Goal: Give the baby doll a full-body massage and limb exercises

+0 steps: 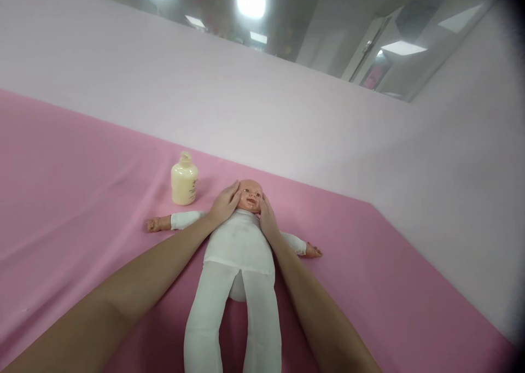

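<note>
A baby doll [240,242] with a white cloth body lies on its back, arms spread to both sides and legs toward me. My left hand [225,202] rests flat along the left side of the doll's head [250,195], fingers stretched out. Against the other cheek lies my right hand [267,217], also with its fingers extended. The head sits between my two palms, which are partly turned from view. Left of the head, a pale yellow bottle [184,184] stands upright with no cap on its neck, apart from my left hand.
A pink cloth [348,269] covers the surface under the doll, with creases at the left. Behind it rises a white wall [246,110], which continues around the right corner. Above the wall, a glass panel [287,23] shows bright ceiling lights and a door.
</note>
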Action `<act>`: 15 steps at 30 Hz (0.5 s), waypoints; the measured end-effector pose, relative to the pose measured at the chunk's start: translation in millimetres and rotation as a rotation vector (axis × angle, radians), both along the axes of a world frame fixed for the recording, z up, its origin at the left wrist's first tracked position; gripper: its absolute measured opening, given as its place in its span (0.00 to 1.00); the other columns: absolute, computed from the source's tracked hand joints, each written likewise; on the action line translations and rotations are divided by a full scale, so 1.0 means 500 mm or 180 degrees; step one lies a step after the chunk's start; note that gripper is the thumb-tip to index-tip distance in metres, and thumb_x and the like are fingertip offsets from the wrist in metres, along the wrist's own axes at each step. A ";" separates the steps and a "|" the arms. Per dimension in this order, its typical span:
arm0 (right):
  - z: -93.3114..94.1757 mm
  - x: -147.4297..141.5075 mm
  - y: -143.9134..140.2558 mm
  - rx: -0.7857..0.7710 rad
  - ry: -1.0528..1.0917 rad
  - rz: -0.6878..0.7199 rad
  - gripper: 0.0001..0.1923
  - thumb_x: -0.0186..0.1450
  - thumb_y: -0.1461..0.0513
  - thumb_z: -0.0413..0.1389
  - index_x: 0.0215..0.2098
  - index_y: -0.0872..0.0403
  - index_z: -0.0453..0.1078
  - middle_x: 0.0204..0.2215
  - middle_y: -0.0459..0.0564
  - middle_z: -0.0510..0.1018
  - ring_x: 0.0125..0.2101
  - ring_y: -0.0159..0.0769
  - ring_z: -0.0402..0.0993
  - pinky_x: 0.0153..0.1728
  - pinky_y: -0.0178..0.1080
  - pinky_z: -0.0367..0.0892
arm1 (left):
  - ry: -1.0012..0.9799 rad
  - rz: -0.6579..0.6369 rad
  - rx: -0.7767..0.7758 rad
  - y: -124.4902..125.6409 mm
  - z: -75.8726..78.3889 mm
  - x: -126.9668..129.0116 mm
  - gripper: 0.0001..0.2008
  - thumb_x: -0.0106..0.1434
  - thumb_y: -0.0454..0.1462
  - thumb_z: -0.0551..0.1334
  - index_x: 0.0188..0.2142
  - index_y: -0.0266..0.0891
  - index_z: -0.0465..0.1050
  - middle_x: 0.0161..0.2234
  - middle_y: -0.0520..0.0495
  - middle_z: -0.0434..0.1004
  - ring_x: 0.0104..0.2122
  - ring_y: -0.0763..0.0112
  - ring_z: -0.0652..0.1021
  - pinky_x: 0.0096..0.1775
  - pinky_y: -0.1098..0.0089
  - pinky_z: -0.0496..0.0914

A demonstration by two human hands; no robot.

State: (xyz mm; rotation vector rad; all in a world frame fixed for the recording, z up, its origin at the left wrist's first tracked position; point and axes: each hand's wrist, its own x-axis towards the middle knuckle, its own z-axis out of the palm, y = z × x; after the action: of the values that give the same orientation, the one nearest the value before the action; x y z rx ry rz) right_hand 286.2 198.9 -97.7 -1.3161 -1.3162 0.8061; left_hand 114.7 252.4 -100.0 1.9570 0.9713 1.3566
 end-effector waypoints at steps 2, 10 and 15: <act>0.015 -0.008 -0.009 -0.0114 -0.0159 -0.0087 0.41 0.65 0.43 0.52 0.70 0.50 0.49 0.68 0.49 0.59 0.67 0.43 0.55 0.68 0.48 0.51 | 0.0087 -0.0123 -0.0077 -0.005 0.002 0.000 0.34 0.66 0.49 0.55 0.67 0.34 0.56 0.67 0.37 0.59 0.66 0.56 0.62 0.66 0.57 0.55; 0.027 -0.015 -0.016 -0.0028 0.0018 -0.0084 0.34 0.68 0.41 0.45 0.66 0.49 0.59 0.64 0.48 0.66 0.66 0.42 0.58 0.68 0.50 0.51 | 0.0054 -0.0566 -0.0657 0.007 -0.005 -0.002 0.49 0.59 0.55 0.63 0.71 0.37 0.41 0.71 0.37 0.44 0.69 0.51 0.51 0.67 0.55 0.50; 0.024 -0.013 -0.004 -0.0335 0.0555 -0.0262 0.30 0.70 0.46 0.42 0.63 0.51 0.62 0.59 0.53 0.72 0.56 0.45 0.72 0.56 0.51 0.70 | 0.0038 -0.0628 -0.0707 0.016 -0.013 -0.003 0.49 0.60 0.55 0.61 0.71 0.37 0.40 0.72 0.37 0.41 0.70 0.53 0.48 0.68 0.57 0.46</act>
State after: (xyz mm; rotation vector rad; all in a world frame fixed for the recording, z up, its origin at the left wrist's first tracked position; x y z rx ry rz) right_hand 279.9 196.8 -85.9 -1.3412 -1.0881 0.9214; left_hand 113.2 260.6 -106.5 1.8407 0.8684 1.0811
